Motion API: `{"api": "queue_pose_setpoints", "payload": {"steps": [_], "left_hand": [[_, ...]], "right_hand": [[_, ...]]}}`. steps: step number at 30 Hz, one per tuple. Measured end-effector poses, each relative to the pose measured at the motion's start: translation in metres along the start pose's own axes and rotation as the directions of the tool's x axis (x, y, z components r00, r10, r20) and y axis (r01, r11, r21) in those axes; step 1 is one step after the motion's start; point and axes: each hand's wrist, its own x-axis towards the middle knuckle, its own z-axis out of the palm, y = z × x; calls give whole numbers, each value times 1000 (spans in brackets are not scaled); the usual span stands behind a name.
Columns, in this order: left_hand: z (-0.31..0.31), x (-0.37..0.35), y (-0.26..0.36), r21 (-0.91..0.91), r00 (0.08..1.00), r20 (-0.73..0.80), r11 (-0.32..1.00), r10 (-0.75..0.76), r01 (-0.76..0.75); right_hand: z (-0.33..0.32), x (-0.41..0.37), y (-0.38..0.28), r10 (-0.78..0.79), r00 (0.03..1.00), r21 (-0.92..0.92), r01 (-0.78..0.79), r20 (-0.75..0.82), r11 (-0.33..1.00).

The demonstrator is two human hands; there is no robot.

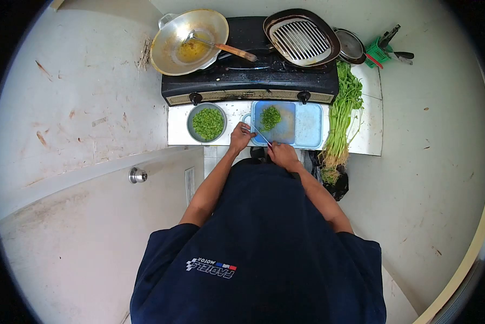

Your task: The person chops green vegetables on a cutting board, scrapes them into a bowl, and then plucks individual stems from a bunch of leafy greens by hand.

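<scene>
My right hand (283,155) is closed round the handle of a knife (263,137), at the front edge of the blue cutting board (309,125). The blade slants up and left across the board's lower left corner. Beside the blade, my left hand (242,136) has its fingers curled together near the board's left edge. Whether they pinch the blade or a small scrap is too small to tell. A small heap of chopped green herbs (270,117) lies on the board's left half. To the left, a grey bowl (189,128) holds more chopped greens (208,123).
Behind the board stands a black gas stove (248,81) carrying a wok (164,51) with a wooden-handled ladle (237,52) and a grill pan (302,40). Long leafy stalks (342,119) lie at right, roots overhanging the counter edge. A green basket (376,52) holds utensils at the back right.
</scene>
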Motion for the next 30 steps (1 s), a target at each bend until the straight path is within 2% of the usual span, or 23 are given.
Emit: {"api": "queue_pose_setpoints", "payload": {"steps": [6, 14, 27, 30], "left_hand": [[-3, -2, 5, -23, 1000, 26, 1000, -18, 19], [6, 17, -26, -89, 1000, -3, 996, 21, -21], [0, 7, -4, -52, 999, 4, 998, -41, 42], [0, 5, -4, -55, 999, 3, 997, -44, 45]], "right_hand": [[-1, 1, 0, 63, 997, 5, -63, 44, 998], [-6, 0, -3, 9, 998, -29, -8, 60, 1000], [-2, 0, 2, 0, 1000, -13, 0, 24, 1000], [-5, 0, 0, 61, 996, -2, -61, 61, 998]]}}
